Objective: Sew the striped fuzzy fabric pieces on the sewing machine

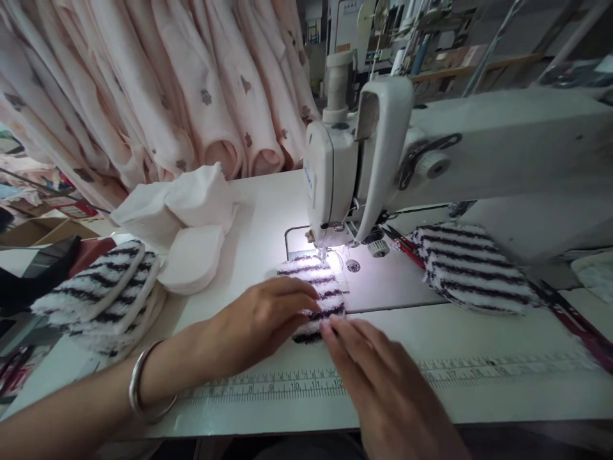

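- Two bare hands work at the near edge of the bench [479,332], just above a printed ruler strip [297,385] along its front.
- Left hand [268,319], a metal bangle [143,390] on its wrist, lies flat with fingers [301,297] spread slightly apart, pressing down on the left side of a striped fluffy piece [318,287].
- Right hand [378,377] reaches in from below, fingers [335,329] close together, tips touching the near edge of that same piece; neither hand pinches it.
- That piece sits on the machine bed, its far end under the lit needle area of the sewing machine [345,172]. It looks soft, light and limp, with a shaggy pile that would likely squash and creep under pressure; I judge it best held flat by its edges on either side of the seam line, well clear of the needle.
- Left of the hands, a stack of striped pieces [103,281] lies near white padded shapes [186,255].
- Right of the needle, another striped pile [472,268] rests on the bench beside a red strip [575,322].
- Behind everything hang pink printed fabrics [167,83].
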The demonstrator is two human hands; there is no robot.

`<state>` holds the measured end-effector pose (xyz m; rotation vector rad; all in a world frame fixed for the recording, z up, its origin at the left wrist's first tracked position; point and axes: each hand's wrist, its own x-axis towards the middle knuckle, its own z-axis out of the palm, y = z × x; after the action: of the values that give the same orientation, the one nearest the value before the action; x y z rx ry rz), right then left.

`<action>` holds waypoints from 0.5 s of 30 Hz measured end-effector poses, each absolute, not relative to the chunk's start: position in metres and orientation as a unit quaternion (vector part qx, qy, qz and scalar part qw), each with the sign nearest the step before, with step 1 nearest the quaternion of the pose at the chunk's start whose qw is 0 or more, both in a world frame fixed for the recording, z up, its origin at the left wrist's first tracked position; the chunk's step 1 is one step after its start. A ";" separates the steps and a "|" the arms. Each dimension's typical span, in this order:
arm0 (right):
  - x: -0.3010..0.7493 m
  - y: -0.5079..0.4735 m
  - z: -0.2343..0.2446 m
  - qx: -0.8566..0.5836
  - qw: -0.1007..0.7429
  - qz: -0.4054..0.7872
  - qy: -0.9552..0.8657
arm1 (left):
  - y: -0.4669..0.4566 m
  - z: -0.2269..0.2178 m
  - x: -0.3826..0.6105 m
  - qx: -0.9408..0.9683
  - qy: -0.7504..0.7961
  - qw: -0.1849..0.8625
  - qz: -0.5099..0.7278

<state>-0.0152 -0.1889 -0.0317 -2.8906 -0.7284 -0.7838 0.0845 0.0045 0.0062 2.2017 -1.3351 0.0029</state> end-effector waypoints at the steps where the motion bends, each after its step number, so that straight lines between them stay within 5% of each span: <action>1: -0.021 -0.186 -0.036 -0.941 0.015 -0.249 -0.229 | 0.003 0.005 0.083 0.816 -0.514 0.264 -0.002; 15: 0.012 -0.177 -0.044 -0.959 0.011 -0.219 -0.178 | -0.002 -0.010 0.114 0.818 -0.519 0.249 0.009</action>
<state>0.0118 -0.1771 -0.0440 -2.9932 -0.5539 -0.6830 0.1135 -0.0016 -0.0096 2.2272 -1.4147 0.0258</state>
